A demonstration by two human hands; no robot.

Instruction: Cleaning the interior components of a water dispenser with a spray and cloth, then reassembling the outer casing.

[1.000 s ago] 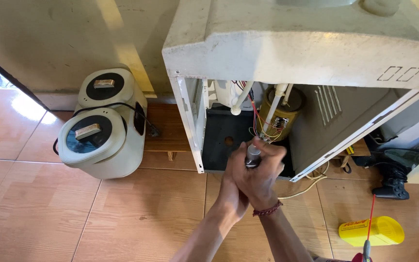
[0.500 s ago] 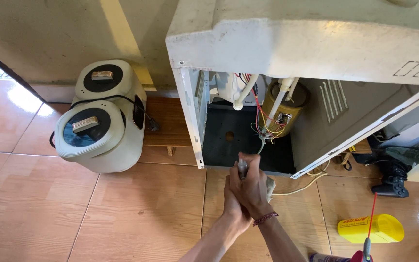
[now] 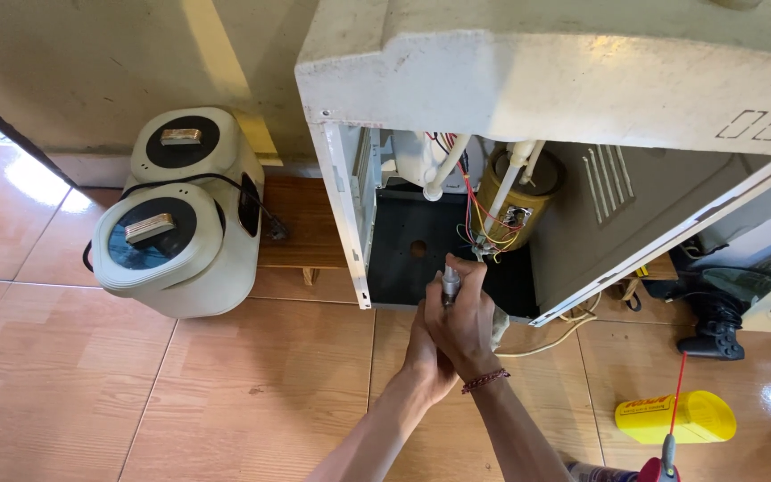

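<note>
View from above onto a floor of glossy orange-brown tiles [image 3: 225, 393] that meets a pale plastered wall [image 3: 109, 62] at the top. Both hands are pressed together low in the middle: the right hand [image 3: 464, 323] wraps over the left hand [image 3: 423, 353], and between them they grip a small slim spray bottle [image 3: 450, 284], its nozzle sticking up out of the fists. A pale cloth [image 3: 498, 328] shows at the right edge of the right hand, and a braided red wristband [image 3: 485, 381] sits on the right wrist.

Just above the hands stands a white appliance cabinet [image 3: 564, 80] with its back open, showing a black floor panel [image 3: 408, 259], a brass-coloured cylindrical tank [image 3: 515, 201], white hoses and red and yellow wires. Well to the left of the hands is a cream twin-tub machine [image 3: 180, 223] with two round dark lids. To the lower right lie a yellow can [image 3: 675, 418] and a black game controller [image 3: 716, 330].

Compared with half a second ago, the hands have drawn back slightly from the cabinet opening and sit lower, and the camera has come closer and shifted, so the cabinet fills more of the view.
</note>
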